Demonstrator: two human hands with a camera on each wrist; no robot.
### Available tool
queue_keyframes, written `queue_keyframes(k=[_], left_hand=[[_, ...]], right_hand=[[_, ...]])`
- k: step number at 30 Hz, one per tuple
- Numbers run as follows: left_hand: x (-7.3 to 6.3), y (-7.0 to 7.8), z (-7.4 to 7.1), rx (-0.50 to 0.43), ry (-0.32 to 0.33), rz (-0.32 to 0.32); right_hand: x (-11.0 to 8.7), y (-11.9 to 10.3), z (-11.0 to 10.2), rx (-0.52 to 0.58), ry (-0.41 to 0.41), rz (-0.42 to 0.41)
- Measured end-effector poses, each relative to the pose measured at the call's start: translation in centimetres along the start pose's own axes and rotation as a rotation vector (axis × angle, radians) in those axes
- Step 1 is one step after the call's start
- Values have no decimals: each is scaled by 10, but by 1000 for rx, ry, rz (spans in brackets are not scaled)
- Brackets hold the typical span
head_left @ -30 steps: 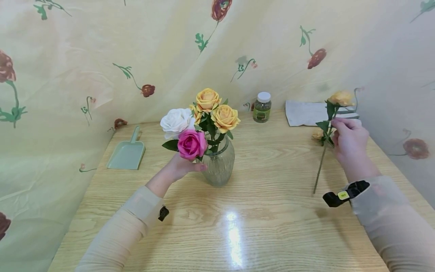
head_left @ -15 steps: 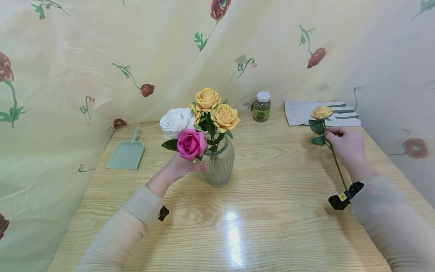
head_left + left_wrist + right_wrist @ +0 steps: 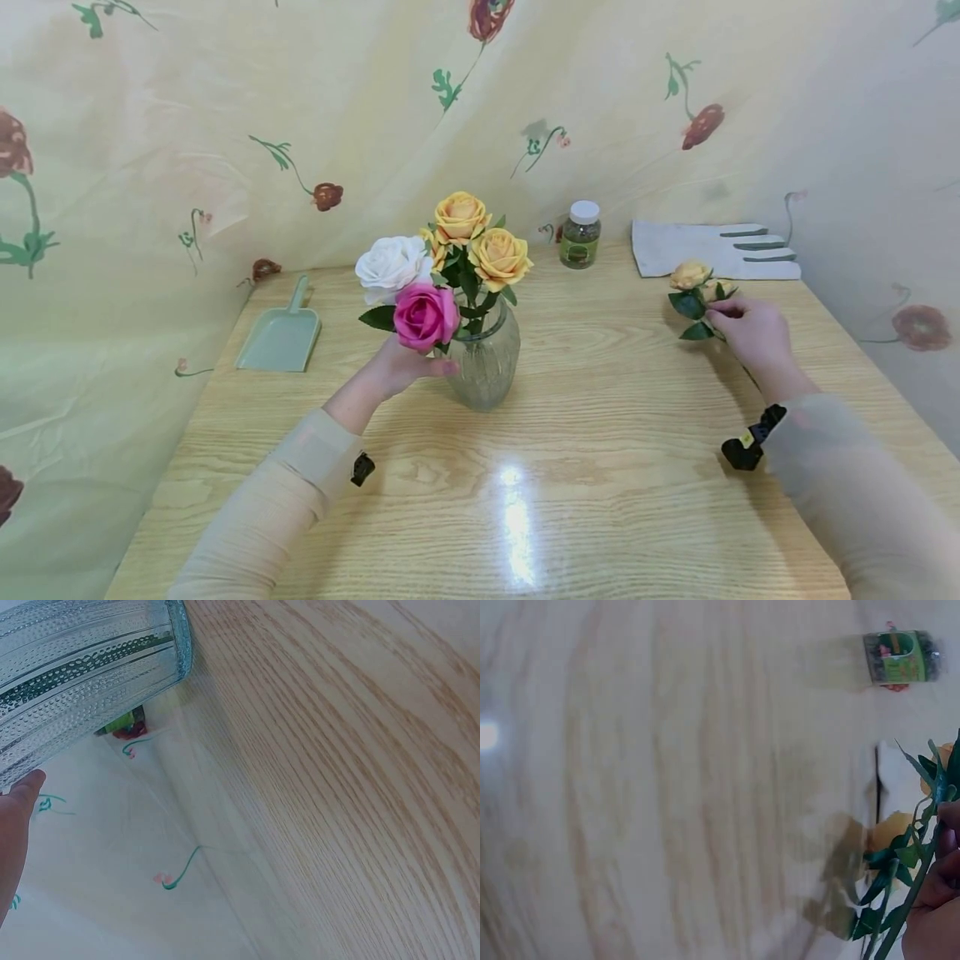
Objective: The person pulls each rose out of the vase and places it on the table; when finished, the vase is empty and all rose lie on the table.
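Presently the right hand (image 3: 752,337) pinches a yellow rose (image 3: 688,277), bloom toward eleven o'clock, stem toward five; at its nine, the left hand (image 3: 397,367) grips the vase (image 3: 485,377).

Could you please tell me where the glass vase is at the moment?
In the head view, the glass vase is near the picture's centre, the left hand on its left side, the dustpan farther left and the jar behind to its right.

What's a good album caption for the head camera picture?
Left hand gripping a glass vase of roses; right fingers holding a yellow rose.
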State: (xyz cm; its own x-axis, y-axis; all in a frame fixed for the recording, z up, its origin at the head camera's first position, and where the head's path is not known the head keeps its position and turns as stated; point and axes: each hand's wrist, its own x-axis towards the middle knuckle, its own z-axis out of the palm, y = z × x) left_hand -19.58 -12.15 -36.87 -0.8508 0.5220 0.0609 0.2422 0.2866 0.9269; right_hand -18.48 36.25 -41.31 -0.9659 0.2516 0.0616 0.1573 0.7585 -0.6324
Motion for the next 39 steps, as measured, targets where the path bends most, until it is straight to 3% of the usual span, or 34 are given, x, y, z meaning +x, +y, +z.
queue_keyframes(k=[6, 11, 17, 25, 39], left_hand=[[1, 0, 0, 17, 3, -23], [1, -1, 0, 7, -2, -1], [0, 1, 0, 12, -1, -3], [0, 0, 0, 10, 9, -18], [2, -3, -1, 20, -2, 4]], right_hand=[[2, 4, 6, -97, -38, -40], [4, 9, 11, -133, -4, -50], [5, 14, 11, -141, 29, -27], [7, 21, 9, -155, 12, -15], [5, 16, 9, -148, 9, 5]])
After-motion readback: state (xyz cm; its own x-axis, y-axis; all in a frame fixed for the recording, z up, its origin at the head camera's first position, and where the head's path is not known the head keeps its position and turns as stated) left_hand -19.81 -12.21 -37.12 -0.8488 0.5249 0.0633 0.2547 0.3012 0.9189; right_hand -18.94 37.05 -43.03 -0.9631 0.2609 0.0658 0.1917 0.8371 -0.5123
